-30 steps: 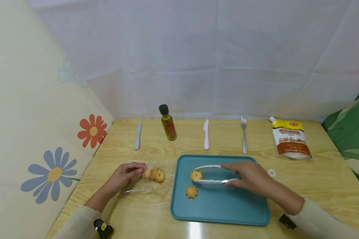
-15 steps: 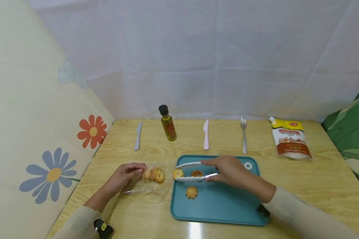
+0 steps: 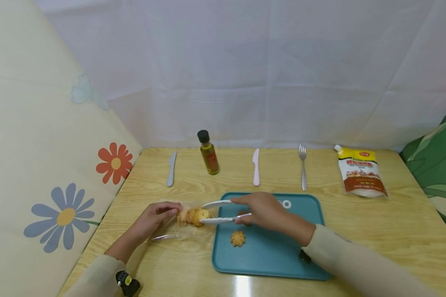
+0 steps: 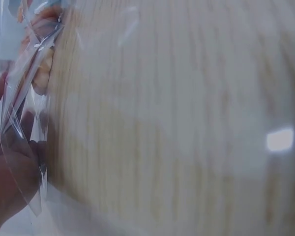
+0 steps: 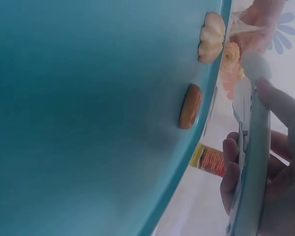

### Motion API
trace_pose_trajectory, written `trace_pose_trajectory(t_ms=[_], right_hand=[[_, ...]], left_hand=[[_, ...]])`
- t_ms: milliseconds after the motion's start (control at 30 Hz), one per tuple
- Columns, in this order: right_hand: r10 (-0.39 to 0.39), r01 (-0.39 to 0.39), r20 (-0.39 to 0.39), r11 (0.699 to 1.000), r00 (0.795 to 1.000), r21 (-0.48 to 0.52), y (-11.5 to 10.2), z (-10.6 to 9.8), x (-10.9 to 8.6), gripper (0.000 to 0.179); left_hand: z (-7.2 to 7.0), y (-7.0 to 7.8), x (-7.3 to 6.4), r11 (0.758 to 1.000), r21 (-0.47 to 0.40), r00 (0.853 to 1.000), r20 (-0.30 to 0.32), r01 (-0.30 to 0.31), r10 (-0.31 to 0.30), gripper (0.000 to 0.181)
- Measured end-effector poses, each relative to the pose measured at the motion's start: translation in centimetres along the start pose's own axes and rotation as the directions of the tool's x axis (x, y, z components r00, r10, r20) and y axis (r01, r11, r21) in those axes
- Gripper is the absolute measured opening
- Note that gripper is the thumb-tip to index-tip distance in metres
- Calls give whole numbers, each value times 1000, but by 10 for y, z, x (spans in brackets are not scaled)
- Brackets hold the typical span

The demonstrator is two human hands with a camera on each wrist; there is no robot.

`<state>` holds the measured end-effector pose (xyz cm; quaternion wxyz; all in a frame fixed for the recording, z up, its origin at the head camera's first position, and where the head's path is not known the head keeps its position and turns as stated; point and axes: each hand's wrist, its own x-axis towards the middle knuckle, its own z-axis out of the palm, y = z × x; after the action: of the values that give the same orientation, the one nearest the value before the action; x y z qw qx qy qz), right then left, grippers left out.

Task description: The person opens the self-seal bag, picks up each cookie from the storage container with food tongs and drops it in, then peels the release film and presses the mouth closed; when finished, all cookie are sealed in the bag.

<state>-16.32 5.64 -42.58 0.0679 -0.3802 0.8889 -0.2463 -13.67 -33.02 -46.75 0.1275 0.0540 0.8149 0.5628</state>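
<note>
My left hand (image 3: 157,218) pinches the edge of a clear plastic bag (image 3: 197,234) lying on the table, with several cookies (image 3: 186,216) inside it. In the left wrist view, the film of the bag (image 4: 22,132) stands up in front of the fingers. My right hand (image 3: 264,211) grips white-tipped tongs (image 3: 217,221) pointing left over the tray's rim. Their tips overlap the cookies at the bag's right end, around a round yellow cookie (image 3: 203,213). A flower-shaped cookie (image 3: 238,239) lies on the blue tray (image 3: 271,258); a brown ring-like snack (image 5: 191,107) sits beside it, partly hidden in the head view.
Along the back lie a grey knife (image 3: 171,169), a pink knife (image 3: 256,168), a fork (image 3: 303,167) and a yellow-white pouch (image 3: 361,173). An upright oil bottle (image 3: 210,156) stands behind the bag. A white curtain (image 3: 223,74) hangs behind the table.
My right hand has moved left with the tongs, bringing the round cookie from over the tray to the bag. The left hand and bag stay put.
</note>
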Motion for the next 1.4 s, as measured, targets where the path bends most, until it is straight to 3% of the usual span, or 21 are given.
trace_pose_trajectory(t_ms=[133, 400, 800, 1100, 1400], right_hand=[[6, -6, -3, 1000, 1000, 20, -4, 6, 8, 63], [-1, 1, -27, 1000, 1000, -10, -16, 14, 23, 63], [16, -17, -23, 999, 1000, -50, -25, 26, 37, 70], [41, -41, -18, 999, 999, -21, -20, 16, 25, 73], [40, -39, -61, 999, 997, 15, -5, 11, -2, 70]], left_hand=[[1, 3, -1, 1000, -6, 1000, -14, -1, 1, 32], [-2, 5, -1, 997, 6, 996, -28, 79, -79, 34], [-1, 3, -1, 998, -23, 998, -24, 61, -62, 33], [0, 4, 0, 997, -45, 998, -20, 57, -58, 32], [1, 1, 0, 997, -41, 998, -15, 64, -64, 31]])
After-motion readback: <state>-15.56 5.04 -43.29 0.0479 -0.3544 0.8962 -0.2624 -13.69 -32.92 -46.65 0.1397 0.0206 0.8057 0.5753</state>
